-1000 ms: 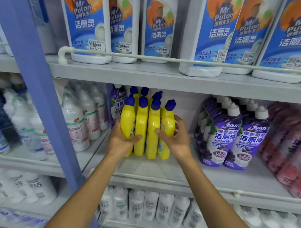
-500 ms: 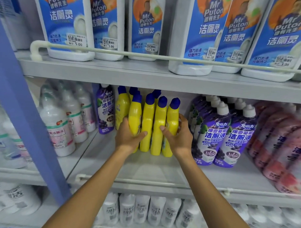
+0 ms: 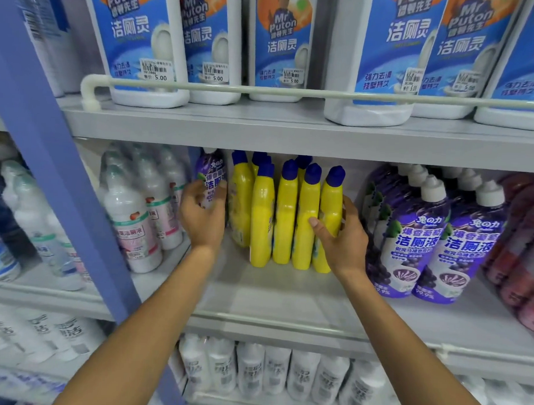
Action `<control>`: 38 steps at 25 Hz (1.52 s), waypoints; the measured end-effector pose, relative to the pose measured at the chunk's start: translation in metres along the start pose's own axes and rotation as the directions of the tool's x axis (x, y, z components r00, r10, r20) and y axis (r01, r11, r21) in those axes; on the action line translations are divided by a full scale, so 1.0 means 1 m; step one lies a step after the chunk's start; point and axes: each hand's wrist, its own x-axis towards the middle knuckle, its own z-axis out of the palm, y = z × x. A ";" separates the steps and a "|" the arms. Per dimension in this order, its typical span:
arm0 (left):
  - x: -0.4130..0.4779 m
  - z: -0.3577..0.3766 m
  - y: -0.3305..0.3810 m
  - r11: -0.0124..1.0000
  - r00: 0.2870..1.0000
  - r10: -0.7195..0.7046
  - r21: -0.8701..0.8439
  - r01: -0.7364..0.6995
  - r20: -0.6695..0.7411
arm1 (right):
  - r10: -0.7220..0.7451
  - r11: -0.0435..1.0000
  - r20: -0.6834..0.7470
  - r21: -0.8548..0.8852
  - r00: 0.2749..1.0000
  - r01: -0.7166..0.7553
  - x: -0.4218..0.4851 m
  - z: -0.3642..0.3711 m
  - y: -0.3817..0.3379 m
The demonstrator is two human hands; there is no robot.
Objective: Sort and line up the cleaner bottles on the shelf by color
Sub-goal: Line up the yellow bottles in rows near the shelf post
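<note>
Left hand (image 3: 203, 218) grips purple bottle (image 3: 213, 173); right hand (image 3: 343, 239) grips yellow bottles (image 3: 285, 215)

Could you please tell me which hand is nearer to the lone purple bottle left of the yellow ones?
Left. The left hand curls around the lone purple bottle; the right hand grips the yellow bottles, farther right.

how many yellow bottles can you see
7 yellow bottles: four in a front row, the right hand gripping its right end; one just left, beside the purple bottle the left hand holds; two caps behind. More may be hidden.
</note>
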 end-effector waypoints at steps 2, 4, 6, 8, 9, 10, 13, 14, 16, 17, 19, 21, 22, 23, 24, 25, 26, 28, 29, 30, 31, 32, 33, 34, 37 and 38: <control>0.044 0.002 -0.013 0.995 0.997 0.039 0.094 -0.033 -0.062 | -0.003 1.000 0.006 0.007 1.000 0.003 0.000 0.000 0.000; 0.079 0.011 -0.033 0.981 1.000 -0.010 0.195 0.010 -0.004 | -0.004 1.000 0.009 0.009 1.000 0.004 0.002 -0.001 0.000; 0.087 0.017 -0.033 0.967 0.997 -0.030 0.254 0.011 0.069 | -0.007 1.000 0.017 0.007 1.000 0.007 0.003 -0.002 0.001; 0.084 0.016 -0.028 0.954 0.993 -0.029 0.300 -0.007 0.117 | -0.005 1.000 0.016 0.003 1.000 0.005 0.004 -0.001 0.002; 0.085 0.014 -0.029 0.949 0.990 -0.033 0.315 -0.012 0.138 | -0.005 1.000 0.015 0.005 1.000 0.005 0.003 -0.001 0.002; 0.084 0.012 -0.027 0.945 0.988 -0.023 0.326 -0.029 0.153 | -0.006 1.000 0.010 0.008 1.000 0.006 0.003 0.000 0.003; 0.076 -0.001 -0.026 0.959 0.989 0.039 0.271 -0.077 0.143 | -0.018 1.000 -0.003 0.009 1.000 0.018 0.002 0.002 0.005; 0.069 -0.006 -0.026 0.972 0.990 0.038 0.225 -0.068 0.138 | -0.020 1.000 -0.006 0.008 1.000 0.020 0.002 0.002 0.006; 0.053 -0.021 -0.023 0.990 0.989 0.020 0.136 -0.040 0.145 | -0.023 1.000 -0.007 0.008 1.000 0.023 0.002 0.003 0.009; 0.045 -0.029 -0.020 0.995 0.987 0.000 0.102 -0.016 0.161 | -0.022 1.000 -0.005 0.010 1.000 0.022 0.002 0.002 0.009; 0.025 -0.045 -0.008 0.999 0.975 -0.037 0.037 0.030 0.218 | -0.008 0.999 -0.001 0.035 1.000 0.008 0.002 0.001 0.008; 0.004 -0.060 0.006 0.997 0.956 -0.059 -0.028 0.070 0.286 | 0.003 0.998 -0.004 0.058 1.000 -0.003 0.000 -0.001 0.003; -0.007 -0.066 0.014 0.996 0.942 -0.064 -0.039 0.082 0.329 | 0.012 0.997 0.000 0.070 1.000 -0.012 -0.001 -0.001 0.001; -0.018 -0.071 0.021 0.996 0.923 -0.061 -0.040 0.083 0.380 | 0.025 0.996 0.010 0.088 1.000 -0.026 -0.001 -0.001 0.001; -0.028 -0.074 0.027 0.996 0.899 -0.057 -0.034 0.080 0.434 | 0.045 0.994 0.028 0.102 0.999 -0.047 0.000 -0.003 0.001; -0.037 -0.076 0.032 0.996 0.870 -0.054 -0.037 0.083 0.491 | 0.061 0.990 0.056 0.125 0.997 -0.067 0.001 -0.005 0.001; -0.045 -0.074 0.035 0.996 0.839 -0.051 -0.036 0.084 0.542 | 0.092 0.982 0.087 0.156 0.992 -0.105 0.002 -0.008 0.001; -0.062 -0.064 0.043 0.996 0.773 -0.040 -0.037 0.082 0.634 | 0.171 0.937 0.133 0.283 0.976 -0.203 0.000 -0.017 0.000; -0.069 -0.055 0.047 0.996 0.743 -0.034 -0.041 0.083 0.668 | 0.201 0.900 0.152 0.362 0.968 -0.243 -0.004 -0.023 -0.002; -0.077 -0.044 0.050 0.996 0.714 -0.024 -0.047 0.079 0.700 | 0.215 0.863 0.170 0.429 0.962 -0.268 -0.010 -0.029 -0.005; -0.085 -0.032 0.052 0.994 0.684 -0.020 -0.057 0.090 0.729 | 0.215 0.840 0.187 0.466 0.959 -0.279 -0.018 -0.036 -0.008; -0.094 -0.019 0.054 0.992 0.655 -0.019 -0.066 0.105 0.755 | 0.209 0.822 0.216 0.489 0.954 -0.291 -0.027 -0.045 -0.010; -0.102 -0.007 0.055 0.989 0.633 -0.013 -0.082 0.120 0.774 | 0.195 0.809 0.252 0.505 0.948 -0.300 -0.035 -0.053 -0.012; -0.109 0.005 0.055 0.989 0.614 -0.007 -0.087 0.123 0.789 | 0.183 0.795 0.283 0.520 0.941 -0.311 -0.042 -0.061 -0.013; -0.123 0.029 0.053 0.982 0.553 -0.009 -0.097 0.162 0.833 | 0.124 0.812 0.315 0.512 0.941 -0.279 -0.056 -0.082 -0.010; -0.124 0.033 0.054 0.976 0.542 -0.024 -0.098 0.195 0.840 | 0.097 0.836 0.308 0.491 0.946 -0.245 -0.058 -0.089 -0.010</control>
